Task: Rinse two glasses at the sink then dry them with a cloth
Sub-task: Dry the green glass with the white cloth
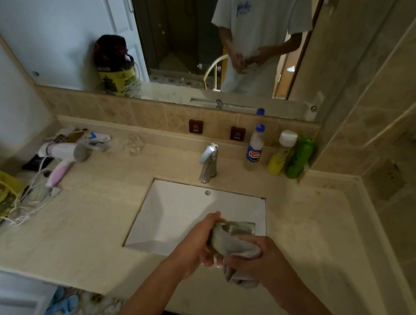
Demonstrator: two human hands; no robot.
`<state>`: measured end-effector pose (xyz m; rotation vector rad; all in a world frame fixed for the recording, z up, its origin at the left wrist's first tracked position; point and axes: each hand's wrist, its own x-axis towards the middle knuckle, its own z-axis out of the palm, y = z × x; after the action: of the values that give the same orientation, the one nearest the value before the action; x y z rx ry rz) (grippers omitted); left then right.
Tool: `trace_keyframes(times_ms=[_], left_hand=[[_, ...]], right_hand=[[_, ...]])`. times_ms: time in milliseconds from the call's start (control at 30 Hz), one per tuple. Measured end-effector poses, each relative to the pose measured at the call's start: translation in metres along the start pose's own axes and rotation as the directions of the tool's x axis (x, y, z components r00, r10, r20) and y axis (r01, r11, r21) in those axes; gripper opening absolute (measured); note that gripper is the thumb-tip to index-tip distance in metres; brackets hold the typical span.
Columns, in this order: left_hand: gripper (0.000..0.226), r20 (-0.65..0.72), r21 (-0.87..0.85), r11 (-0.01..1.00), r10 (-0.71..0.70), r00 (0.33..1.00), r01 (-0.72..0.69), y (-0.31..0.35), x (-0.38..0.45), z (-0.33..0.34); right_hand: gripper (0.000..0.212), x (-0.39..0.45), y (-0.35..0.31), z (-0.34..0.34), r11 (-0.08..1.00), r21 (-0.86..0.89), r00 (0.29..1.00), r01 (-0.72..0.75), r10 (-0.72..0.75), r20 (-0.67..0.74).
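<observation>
Over the near edge of the white sink (171, 209), my left hand (195, 244) grips a clear glass (244, 228) that is mostly wrapped in a grey cloth (233, 247). My right hand (256, 259) grips the cloth around the glass's near end; only the glass's far rim shows. A second clear glass (134, 144) stands upright at the back left of the counter, apart from both hands. The chrome tap (208, 163) shows no running water.
A pink hair dryer (61, 157) with its cord lies at the left beside a yellow bag (0, 199). Three bottles (279, 156) stand right of the tap by the wall. A mirror spans the back. Blue slippers (60, 310) lie on the floor.
</observation>
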<state>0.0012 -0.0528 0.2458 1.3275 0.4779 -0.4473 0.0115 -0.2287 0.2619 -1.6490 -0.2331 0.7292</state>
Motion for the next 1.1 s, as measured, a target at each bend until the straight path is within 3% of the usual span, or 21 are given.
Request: trace_keyframes(times_ms=[67, 133, 200, 267, 333, 400, 433, 500, 567, 600, 633, 700, 800, 967, 1100], left_hand=[[0.049, -0.004, -0.132, 0.983, -0.127, 0.992, 0.125, -0.001, 0.002, 0.002], [0.045, -0.026, -0.161, 0.983, -0.095, 0.995, 0.089, -0.005, 0.003, 0.007], [0.036, -0.111, -0.044, 0.998, 0.037, 0.993, -0.042, -0.011, 0.002, 0.01], [0.03, -0.135, 0.138, 0.962, 0.256, 0.957, -0.238, -0.019, 0.002, 0.01], [0.023, -0.049, 0.311, 0.853, 0.456, 0.889, -0.42, -0.028, 0.001, 0.004], [0.022, 0.083, 0.412, 0.742, 0.547, 0.833, -0.529, -0.036, 0.0, -0.006], [0.022, 0.135, 0.408, 0.732, 0.543, 0.829, -0.546, -0.038, 0.001, -0.012], [0.018, 0.193, 0.311, 0.83, 0.422, 0.886, -0.463, -0.035, 0.002, -0.02], [0.025, 0.271, 0.154, 0.964, 0.171, 0.947, -0.218, -0.026, 0.007, -0.025], [0.032, 0.332, 0.094, 0.993, 0.041, 0.942, -0.076, -0.021, 0.011, -0.027], [0.039, 0.385, 0.084, 0.996, -0.06, 0.921, 0.03, -0.016, 0.015, -0.028], [0.058, 0.445, 0.16, 0.981, -0.169, 0.88, 0.107, -0.01, 0.023, -0.028], [0.072, 0.452, 0.188, 0.974, -0.2, 0.869, 0.126, -0.009, 0.03, -0.022], [0.049, 0.41, 0.272, 0.962, -0.11, 0.905, -0.006, -0.01, 0.029, -0.015], [0.046, 0.421, 0.25, 0.968, -0.092, 0.903, -0.018, 0.001, 0.022, -0.019]], right_hand=[[0.028, 0.005, 0.011, 0.005, 0.949, -0.287, 0.986, 0.131, -0.154, -0.06], [0.044, 0.008, 0.019, 0.009, 0.916, -0.374, 0.975, 0.146, -0.196, -0.1], [0.038, 0.007, 0.02, 0.007, 0.962, -0.254, 0.991, 0.096, -0.117, -0.07], [0.016, 0.008, 0.015, -0.002, 0.999, -0.032, 0.998, 0.027, -0.025, 0.061], [0.027, 0.008, 0.009, -0.015, 0.984, 0.154, 0.974, -0.094, 0.059, 0.217], [0.026, 0.006, 0.006, -0.021, 0.975, 0.182, 0.958, -0.126, 0.072, 0.278], [0.024, 0.006, 0.005, -0.021, 0.986, 0.122, 0.958, -0.111, 0.074, 0.279], [0.018, 0.008, 0.006, -0.017, 0.992, -0.09, 0.964, -0.086, 0.106, 0.246], [0.013, 0.014, 0.007, -0.015, 0.946, -0.31, 0.967, -0.097, 0.163, 0.196], [0.013, 0.017, 0.007, -0.016, 0.928, -0.363, 0.961, -0.083, 0.171, 0.218], [0.012, 0.019, 0.005, -0.016, 0.928, -0.37, 0.95, -0.049, 0.157, 0.269], [0.012, 0.022, 0.001, -0.018, 0.957, -0.29, 0.917, 0.006, 0.111, 0.384], [0.021, 0.024, -0.004, -0.02, 0.969, -0.247, 0.882, 0.017, 0.102, 0.461], [0.031, 0.034, 0.0, -0.036, 0.979, -0.199, 0.89, -0.055, 0.138, 0.435], [0.014, 0.031, -0.006, -0.061, 0.99, -0.134, 0.908, -0.044, 0.095, 0.409]])
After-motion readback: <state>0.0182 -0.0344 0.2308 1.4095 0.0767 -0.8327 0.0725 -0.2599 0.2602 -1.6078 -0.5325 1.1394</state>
